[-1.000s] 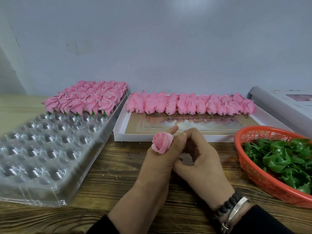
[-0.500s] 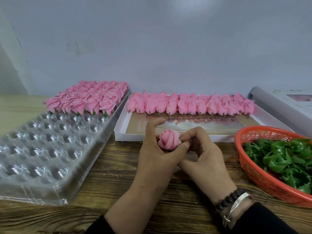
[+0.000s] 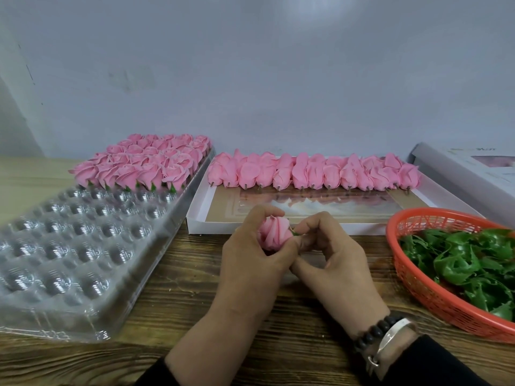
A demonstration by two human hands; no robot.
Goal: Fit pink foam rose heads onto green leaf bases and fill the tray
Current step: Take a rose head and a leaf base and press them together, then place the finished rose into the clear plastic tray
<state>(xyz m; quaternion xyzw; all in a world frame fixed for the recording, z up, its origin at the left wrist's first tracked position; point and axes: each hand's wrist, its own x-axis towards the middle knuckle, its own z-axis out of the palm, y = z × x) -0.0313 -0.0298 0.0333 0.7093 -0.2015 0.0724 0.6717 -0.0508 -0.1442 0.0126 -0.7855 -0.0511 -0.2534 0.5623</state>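
Progress roughly a third, judged from the clear tray (image 3: 83, 246): far rows packed with finished roses (image 3: 145, 165), green tips showing under the nearest row; near rows of cups bare and waiting. Single row of unfitted rose heads (image 3: 312, 172) left along the back of the white box (image 3: 195, 218), stubs pointing forward. Plenty of leaf bases (image 3: 468, 260) heaped in the orange basket (image 3: 418, 285) on the right. Step in hand: one rose head (image 3: 274, 232) held just above the wooden table (image 3: 172, 291) in front of the box, left hand (image 3: 250, 263) curled round it, right hand (image 3: 331, 254) pinching a sliver of green at its base (image 3: 294, 232), fingertips together. Seating of that leaf base: cannot tell, mostly hidden by fingers. Then placement in the next free cup, and many repeats to follow
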